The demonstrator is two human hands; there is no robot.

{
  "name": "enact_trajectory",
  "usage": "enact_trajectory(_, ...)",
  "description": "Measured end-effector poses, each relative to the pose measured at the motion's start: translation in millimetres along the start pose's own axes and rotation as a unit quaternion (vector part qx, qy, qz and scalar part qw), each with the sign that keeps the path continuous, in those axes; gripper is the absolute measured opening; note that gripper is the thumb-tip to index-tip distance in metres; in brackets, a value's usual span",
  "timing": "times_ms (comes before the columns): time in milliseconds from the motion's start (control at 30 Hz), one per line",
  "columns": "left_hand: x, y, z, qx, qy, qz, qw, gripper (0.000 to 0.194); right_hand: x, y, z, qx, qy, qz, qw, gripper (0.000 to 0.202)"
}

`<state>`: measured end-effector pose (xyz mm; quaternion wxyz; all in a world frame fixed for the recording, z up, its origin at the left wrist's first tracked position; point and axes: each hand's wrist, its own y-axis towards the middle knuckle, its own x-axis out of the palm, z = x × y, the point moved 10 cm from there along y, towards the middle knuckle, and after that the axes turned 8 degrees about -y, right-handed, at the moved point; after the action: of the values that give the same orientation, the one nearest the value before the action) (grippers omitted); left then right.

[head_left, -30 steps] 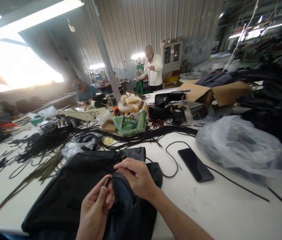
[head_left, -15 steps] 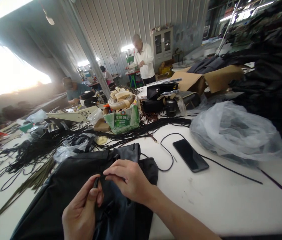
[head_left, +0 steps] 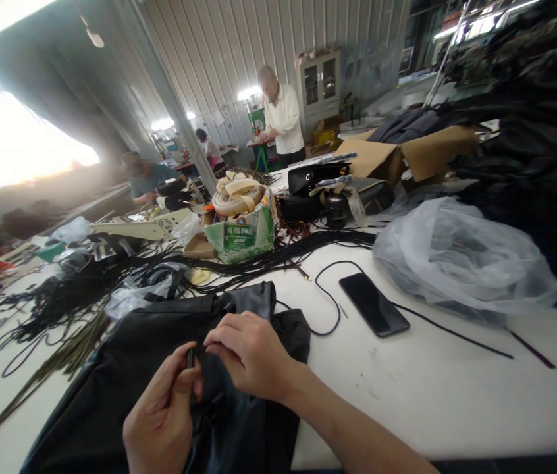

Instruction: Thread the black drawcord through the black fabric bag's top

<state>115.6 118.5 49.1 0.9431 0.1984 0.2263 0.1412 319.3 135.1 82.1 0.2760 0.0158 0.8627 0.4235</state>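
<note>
the left hand (head_left: pixel 162 411) is curled, thumb pressed toward its bent forefinger, and between them it grips a small black piece (head_left: pixel 190 357) that stands close to upright. the right hand (head_left: pixel 251 355) is beside it, its fingers bent and the tips of thumb and forefinger drawn together near that piece; whether they pinch anything (a thread, say) is too small to tell. the two hands are near each other but apart. both are above the black bag (head_left: pixel 105 395), which lies flat on the white table (head_left: pixel 421 408), its top edge toward the far side.

to the right of the bag a phone (head_left: pixel 374 304) lies face up, with a thin cord (head_left: pixel 338 316) looping on the table to its left. farther right is a clear sack (head_left: pixel 461 263), crumpled. beyond the bag, a bundle of black cords (head_left: pixel 308 247) runs across the table, and behind it is a green bag (head_left: pixel 246 234) with a beige strap roll (head_left: pixel 239 197) on top. olive cords (head_left: pixel 68 349) trail off to the left. in the background a person in a white top (head_left: pixel 286 122) stands near a cabinet (head_left: pixel 320 85).
</note>
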Motion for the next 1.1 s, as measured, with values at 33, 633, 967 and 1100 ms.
enact_trajectory(33,-0.9,-1,-1,0.006,0.008,0.001,1.000,0.042,1,0,0,-0.001,0.000,0.000,1.000,0.012)
enact_trajectory(633,5.9,-8,14,0.105,0.076,-0.008,0.992,0.032,3,-1,0,0.005,0.013,-0.004,1.000,0.010)
enact_trajectory(967,12.8,-8,22,0.131,0.060,-0.030,0.989,0.029,5,0,-1,0.009,0.002,-0.013,1.000,0.008)
enact_trajectory(1100,13.4,-8,23,0.125,0.044,-0.033,0.991,0.028,7,-2,-2,0.000,0.001,-0.017,1.000,0.007)
